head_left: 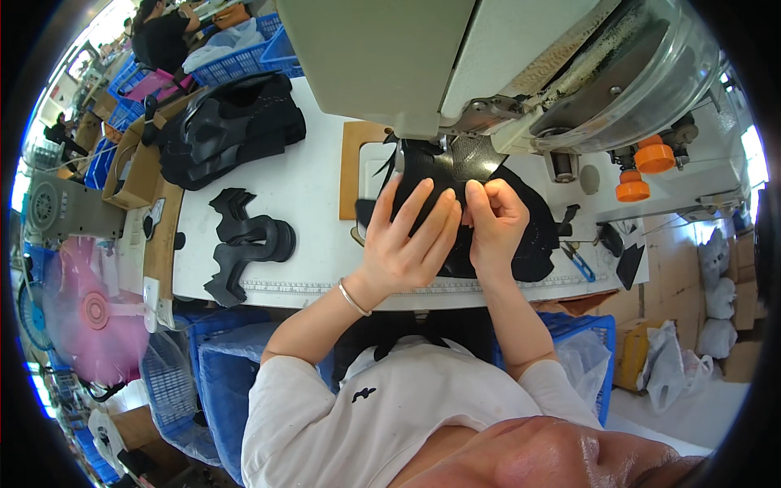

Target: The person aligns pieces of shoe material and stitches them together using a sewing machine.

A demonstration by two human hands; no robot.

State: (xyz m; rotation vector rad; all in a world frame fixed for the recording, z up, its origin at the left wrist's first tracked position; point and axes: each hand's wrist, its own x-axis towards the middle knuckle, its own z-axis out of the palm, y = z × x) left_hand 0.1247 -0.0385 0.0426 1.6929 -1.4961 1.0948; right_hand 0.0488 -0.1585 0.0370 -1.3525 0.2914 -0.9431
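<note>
A black leather-like piece (429,166) lies under the head of a sewing machine (382,65); its right part looks shiny and textured. My left hand (407,244) rests on it with fingers stretched out, pressing nothing between them. Close by on the right, my right hand (498,228) is closed in a pinch at the piece's near edge, thumb and forefinger together. More black material (533,236) spreads beneath and to the right of that hand. The exact needle point is hidden by the machine head.
Black cut pieces (248,244) lie stacked at left, with larger moulded black pieces (228,130) behind. Blue-handled snips (580,263) lie at right. A ruler strip (325,289) runs along the front edge. A pink fan (96,309) and blue crates (236,61) stand left.
</note>
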